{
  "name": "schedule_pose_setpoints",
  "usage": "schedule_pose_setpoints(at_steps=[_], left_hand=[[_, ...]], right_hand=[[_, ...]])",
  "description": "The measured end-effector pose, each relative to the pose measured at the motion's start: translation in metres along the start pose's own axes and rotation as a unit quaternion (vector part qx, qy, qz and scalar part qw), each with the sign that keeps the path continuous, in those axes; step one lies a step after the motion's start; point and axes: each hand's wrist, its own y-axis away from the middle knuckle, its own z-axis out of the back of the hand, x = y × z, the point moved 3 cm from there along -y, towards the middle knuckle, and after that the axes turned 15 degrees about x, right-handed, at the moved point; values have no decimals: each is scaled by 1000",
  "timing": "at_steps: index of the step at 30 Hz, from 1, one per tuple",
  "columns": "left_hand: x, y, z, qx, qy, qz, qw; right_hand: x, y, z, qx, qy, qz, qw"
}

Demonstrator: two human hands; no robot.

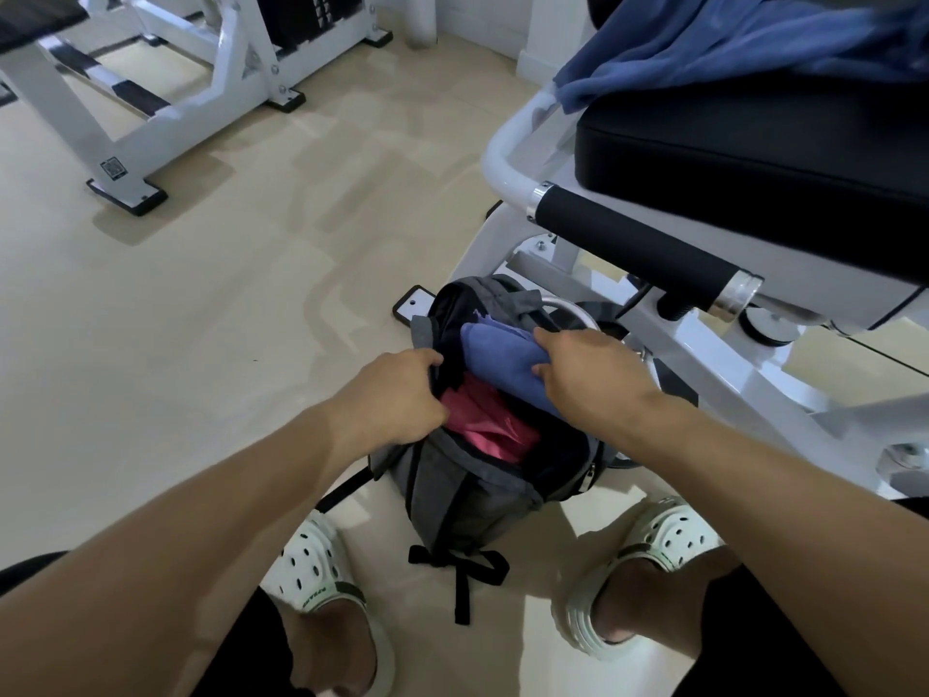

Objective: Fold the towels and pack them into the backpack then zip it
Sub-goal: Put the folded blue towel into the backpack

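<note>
A grey backpack (467, 500) stands on the floor between my feet with its main compartment unzipped. A pink towel (482, 420) lies inside it. A folded light-blue towel (497, 354) sits half in the opening, above the pink one. My right hand (583, 369) grips this blue towel from the right side. My left hand (397, 394) holds the left rim of the backpack's opening, pulling it wide. A darker blue towel (714, 37) lies unfolded on the black padded seat (754, 148) at the upper right.
A white gym machine frame (693, 354) with a black foam handle (638, 244) stands right behind the backpack. Another white machine (166, 83) stands at the upper left. My feet wear white clogs (321, 560). The floor is beige tile (201, 294).
</note>
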Motion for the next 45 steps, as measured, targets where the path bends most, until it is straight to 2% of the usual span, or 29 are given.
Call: schedule_pose_setpoints(at_steps=[3, 8, 14, 16, 21, 24, 27, 33, 37, 45], left_hand=[[0, 3, -3, -10, 27, -3, 1000], [0, 0, -7, -34, 134, -11, 990], [2, 0, -12, -36, 185, -24, 982], [3, 0, -12, -36, 188, -28, 981], [6, -2, -14, -30, 185, -34, 982], [6, -2, -14, -23, 182, -36, 982], [5, -1, -13, -26, 172, -40, 984], [-2, 4, -11, -17, 157, -53, 986], [-8, 11, -1, -14, 151, -75, 986], [-13, 12, 12, -41, 169, -87, 981]], right_hand=[[2, -6, -9, -3, -18, 3, 1000], [11, -26, -33, -17, -1, 9, 1000], [1, -47, -51, -43, 49, -46, 997], [-3, -53, -61, -3, 48, -62, 997], [7, -62, -96, 166, -1, -35, 986], [12, -65, -105, 196, -16, -23, 980], [12, -66, -103, 180, -36, -27, 983], [19, -64, -98, 198, -35, -32, 979], [21, -64, -81, 152, -39, -21, 987], [22, -42, -40, 63, -143, 21, 988]])
